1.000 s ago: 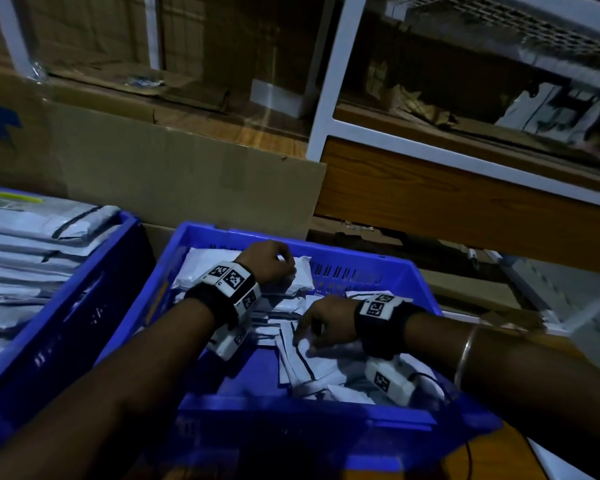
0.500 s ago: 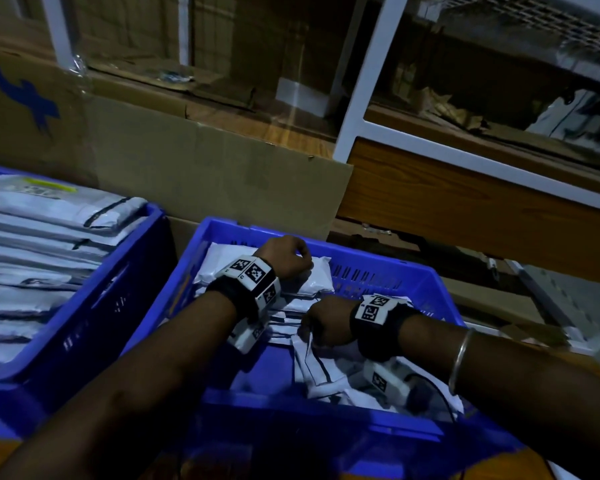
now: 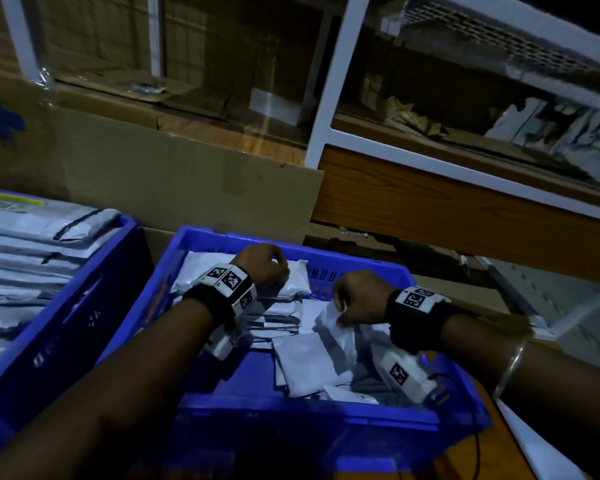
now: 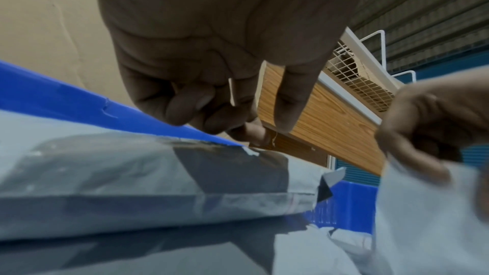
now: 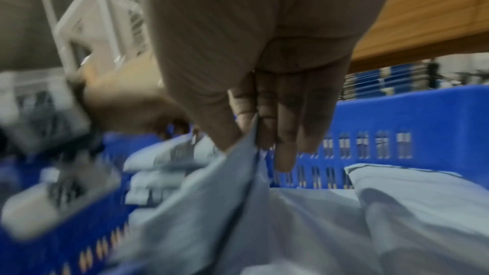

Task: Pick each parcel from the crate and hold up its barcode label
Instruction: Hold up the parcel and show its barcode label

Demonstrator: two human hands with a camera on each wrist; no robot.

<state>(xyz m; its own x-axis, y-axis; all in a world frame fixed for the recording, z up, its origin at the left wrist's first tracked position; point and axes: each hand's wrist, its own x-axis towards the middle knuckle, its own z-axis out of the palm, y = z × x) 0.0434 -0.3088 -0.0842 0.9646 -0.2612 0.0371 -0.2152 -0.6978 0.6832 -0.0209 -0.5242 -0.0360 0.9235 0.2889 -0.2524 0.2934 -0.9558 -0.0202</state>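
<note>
1. Right hand (image 3: 359, 295) pinching the top edge of a white parcel (image 3: 333, 332), thumb against fingers (image 5: 285, 129), as the right wrist view shows; parcel hanging straight below the hand, lower end among the other parcels in the crate (image 3: 312, 412).
2. Long axis of the parcel running down and towards the wrist, steep but not quite upright.
3. Left hand (image 3: 262, 265) loosely curled, holding nothing, over a flat parcel (image 3: 291, 277) at the far wall; touching or just above, cannot tell.
4. Right hand plainly the nearer: already gripping. Pinched parcel to the right of the left hand, near but apart.
5. Likely next: straight lift clear of the pile, then a turn to show the label. Label side not visible from here.
6. Risk, as a judgement: thin edge pinch, slippery bag, possible slip on the lift.
</note>
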